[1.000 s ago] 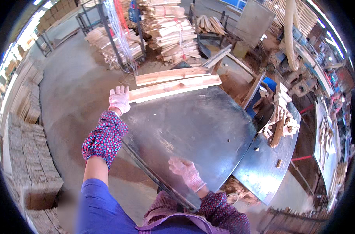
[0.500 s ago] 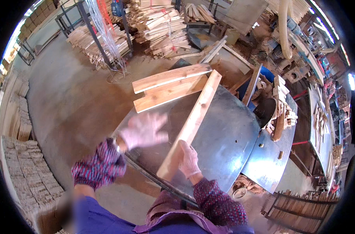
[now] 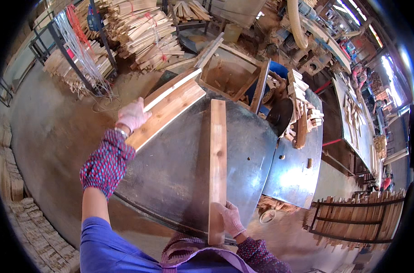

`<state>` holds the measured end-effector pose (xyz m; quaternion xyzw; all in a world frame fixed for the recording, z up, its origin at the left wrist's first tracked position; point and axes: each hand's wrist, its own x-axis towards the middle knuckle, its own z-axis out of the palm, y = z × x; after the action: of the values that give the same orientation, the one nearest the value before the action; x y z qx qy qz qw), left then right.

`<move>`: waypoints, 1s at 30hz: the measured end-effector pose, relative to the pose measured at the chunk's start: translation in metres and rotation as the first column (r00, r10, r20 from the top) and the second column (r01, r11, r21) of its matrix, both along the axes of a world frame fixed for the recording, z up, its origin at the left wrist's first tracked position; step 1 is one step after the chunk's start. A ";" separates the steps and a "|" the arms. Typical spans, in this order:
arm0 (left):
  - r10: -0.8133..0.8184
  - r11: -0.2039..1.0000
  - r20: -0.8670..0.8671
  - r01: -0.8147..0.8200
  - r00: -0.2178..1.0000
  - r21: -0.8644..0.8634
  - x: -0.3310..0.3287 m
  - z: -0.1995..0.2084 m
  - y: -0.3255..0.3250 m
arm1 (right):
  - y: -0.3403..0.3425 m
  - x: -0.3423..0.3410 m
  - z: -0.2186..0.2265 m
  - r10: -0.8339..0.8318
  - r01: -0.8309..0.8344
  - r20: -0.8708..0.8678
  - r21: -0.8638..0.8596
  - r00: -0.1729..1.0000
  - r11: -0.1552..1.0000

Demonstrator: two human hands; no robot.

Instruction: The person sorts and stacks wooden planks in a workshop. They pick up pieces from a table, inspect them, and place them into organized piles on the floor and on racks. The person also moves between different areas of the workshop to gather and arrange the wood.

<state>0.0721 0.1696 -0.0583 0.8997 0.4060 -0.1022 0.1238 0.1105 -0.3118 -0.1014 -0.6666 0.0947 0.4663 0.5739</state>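
Note:
Both my hands wear pale pink work gloves. My right hand [image 3: 230, 218] grips the near end of a long wooden board [image 3: 218, 152], thumb over its face. That board points away from me over the dark metal saw table [image 3: 170, 182], with a knot midway along it. At the table's left side, my left hand [image 3: 133, 114] is closed on the near end of a narrow board [image 3: 173, 88]. A wider board [image 3: 167, 113] lies against that one, on its right, slanting the same way; its near end passes beside my left wrist.
A dark circular saw blade [image 3: 280, 116] stands at the table's right, with offcuts [image 3: 302, 104] piled beside it. Small wood blocks [image 3: 310, 163] lie on the right table section. Stacked lumber [image 3: 138, 34] stands behind, and a rack of wood strips [image 3: 357, 218] at right.
My left hand has moved from open above the table to the boards on the left, taking hold of one. The right-hand board has swung upright in view and nearer me.

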 end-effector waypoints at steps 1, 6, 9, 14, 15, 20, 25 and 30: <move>-0.009 0.992 -0.013 0.011 1.000 0.126 -0.007 -0.008 -0.015 | 0.000 -0.001 0.000 0.008 -0.008 0.002 0.011 1.000 1.000; 0.022 0.993 0.033 -0.025 0.999 0.112 -0.015 -0.014 -0.080 | -0.003 0.000 0.000 0.023 -0.022 -0.017 0.037 1.000 0.999; 0.246 0.964 -0.031 -0.248 0.969 -0.093 0.004 0.003 -0.085 | -0.001 -0.001 -0.003 0.011 -0.010 -0.005 0.029 1.000 1.000; 0.392 0.895 0.053 -0.368 0.918 -0.251 0.021 0.001 -0.090 | 0.015 -0.011 0.003 0.159 -0.145 0.138 -0.101 0.978 0.984; 0.398 0.867 0.021 -0.369 0.917 -0.334 0.024 0.001 -0.092 | 0.021 -0.016 0.004 0.207 -0.183 0.162 -0.149 0.965 0.972; 0.499 0.802 0.217 -0.353 0.839 -0.482 0.029 -0.014 -0.121 | 0.035 -0.034 -0.015 0.222 -0.204 0.240 -0.100 0.945 0.974; 0.567 0.795 0.291 -0.419 0.771 -0.440 0.034 0.002 -0.154 | 0.040 -0.028 -0.003 0.332 -0.285 0.283 -0.197 0.900 0.938; 0.542 0.832 0.243 -0.473 0.804 -0.290 0.053 0.023 -0.203 | 0.036 -0.021 -0.009 0.426 -0.357 0.296 -0.260 0.855 0.897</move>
<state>0.1248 -0.0331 -0.0351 0.7426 0.5944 0.0365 0.3064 0.0892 -0.2753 -0.1100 -0.7960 -0.1002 0.4379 0.4058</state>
